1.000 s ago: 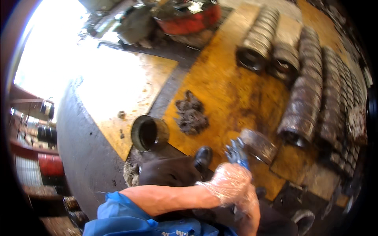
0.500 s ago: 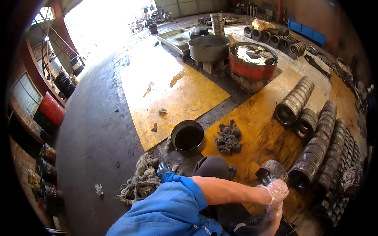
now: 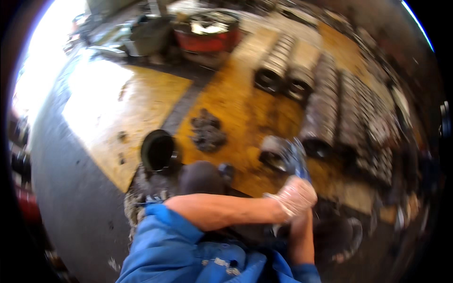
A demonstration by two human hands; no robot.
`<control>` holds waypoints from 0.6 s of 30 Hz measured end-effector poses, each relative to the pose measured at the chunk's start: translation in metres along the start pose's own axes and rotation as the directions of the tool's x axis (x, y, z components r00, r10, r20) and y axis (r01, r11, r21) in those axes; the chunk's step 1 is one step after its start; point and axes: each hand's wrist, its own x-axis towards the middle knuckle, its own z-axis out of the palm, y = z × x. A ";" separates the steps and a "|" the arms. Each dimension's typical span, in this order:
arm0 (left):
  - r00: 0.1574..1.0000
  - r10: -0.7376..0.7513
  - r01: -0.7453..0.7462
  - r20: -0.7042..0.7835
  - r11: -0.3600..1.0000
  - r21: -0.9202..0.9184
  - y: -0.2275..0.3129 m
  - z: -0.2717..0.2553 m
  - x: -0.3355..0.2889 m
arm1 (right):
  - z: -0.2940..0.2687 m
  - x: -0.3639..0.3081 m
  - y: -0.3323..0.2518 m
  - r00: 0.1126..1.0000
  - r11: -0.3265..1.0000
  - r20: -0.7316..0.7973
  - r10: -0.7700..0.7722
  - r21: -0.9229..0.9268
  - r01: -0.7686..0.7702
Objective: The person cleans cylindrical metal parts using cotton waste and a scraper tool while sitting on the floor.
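Observation:
My left hand [image 3: 296, 194], in a clear plastic glove, is closed around the cuff of a blue glove [image 3: 298, 162] at my right wrist. My right hand [image 3: 295, 155] appears to be inside this blue glove, pointing away from me; its fingers are smeared by motion. A short metal ring [image 3: 273, 152] lies just left of the gloved fingers; contact cannot be made out. By my left elbow, a second blue glove [image 3: 153, 200] rests on grey rags [image 3: 132, 207], partly hidden by my sleeve.
A dark open pot [image 3: 159, 151] and a clump of dark rags [image 3: 207, 131] are ahead of my knee. Rows of stacked metal rings [image 3: 321, 106] lie on yellow sheeting to the right. Farther off stands a red drum [image 3: 207, 40].
The view has swung right, so the surroundings sit farther left. The blue glove beyond my left hand now shows more fully. My left hand stays at my right wrist.

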 end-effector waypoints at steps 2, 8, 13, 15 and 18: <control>1.000 -0.021 0.021 0.006 0.999 -0.031 -0.016 -0.007 -0.012 | 0.022 0.036 0.014 0.999 0.997 0.052 -0.014 0.080 0.010; 0.997 0.081 -0.080 0.002 0.996 -0.050 -0.006 -0.019 0.002 | 0.040 0.114 0.002 0.978 0.979 0.165 -0.125 0.182 0.094; 0.997 0.076 -0.076 0.004 0.997 -0.021 -0.008 -0.019 0.004 | 0.037 0.145 0.006 0.994 0.998 0.094 -0.058 0.025 0.056; 0.997 0.065 -0.064 -0.034 0.998 0.007 -0.007 -0.018 0.003 | 0.044 0.143 0.003 0.992 0.995 0.129 -0.016 0.095 0.004; 0.994 0.055 -0.052 -0.090 0.998 0.041 -0.005 -0.016 0.009 | 0.050 0.143 -0.003 0.981 0.990 0.193 -0.018 0.143 -0.010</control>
